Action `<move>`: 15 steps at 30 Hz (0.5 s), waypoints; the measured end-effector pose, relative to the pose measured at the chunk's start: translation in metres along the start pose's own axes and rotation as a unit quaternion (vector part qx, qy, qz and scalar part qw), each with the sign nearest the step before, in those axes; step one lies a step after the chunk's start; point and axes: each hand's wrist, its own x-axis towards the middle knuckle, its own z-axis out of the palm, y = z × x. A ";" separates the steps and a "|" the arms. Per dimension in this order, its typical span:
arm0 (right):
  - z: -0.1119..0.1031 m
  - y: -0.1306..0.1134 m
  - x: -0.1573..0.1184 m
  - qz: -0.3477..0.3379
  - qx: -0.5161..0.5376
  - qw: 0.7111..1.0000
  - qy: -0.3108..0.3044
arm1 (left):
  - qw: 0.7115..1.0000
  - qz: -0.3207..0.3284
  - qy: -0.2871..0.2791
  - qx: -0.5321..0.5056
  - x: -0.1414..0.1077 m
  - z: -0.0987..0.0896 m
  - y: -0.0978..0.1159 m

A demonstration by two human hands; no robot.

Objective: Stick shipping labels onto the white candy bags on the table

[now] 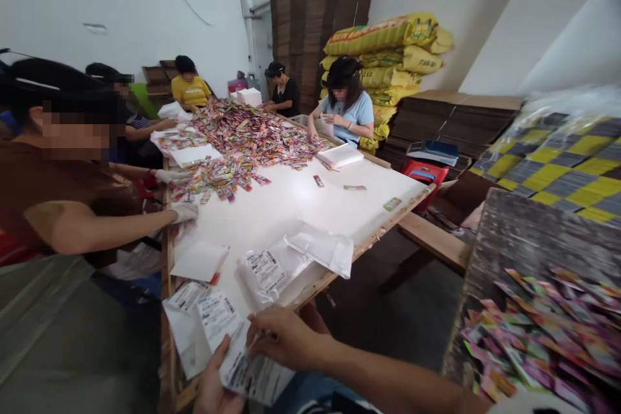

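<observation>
My left hand (219, 383) grips a white packet (259, 376) printed with a dark label, thumb on top, low over the table's near corner. Curled above that packet, my right hand (287, 335) pinches at its upper edge; the exact fingertip contact is partly hidden. Beside my hands lie more labelled white packets (216, 318) at the corner. A little farther in rests a clear plastic bag with a printed label (266, 272), and a white packet (326, 247) overlaps it. A plain white packet (200, 261) lies to the left.
A big heap of small colourful sachets (257, 136) covers the far part of the white table (310, 207). Co-workers sit around it; one gloved hand (185, 212) is at the left edge. More sachets (543, 336) lie on a dark table at right. Yellow sacks (383, 71) are stacked behind.
</observation>
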 end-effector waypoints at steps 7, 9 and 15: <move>-0.082 0.010 0.009 -0.044 0.144 0.965 0.214 | 0.989 0.108 0.102 -0.007 0.010 -0.003 0.005; -0.138 0.038 0.010 0.031 0.128 0.910 0.392 | 0.981 0.160 0.106 -0.016 0.015 -0.008 0.009; -0.191 0.136 -0.011 0.292 -0.063 0.829 0.473 | 0.982 0.152 0.114 0.008 0.027 -0.022 0.012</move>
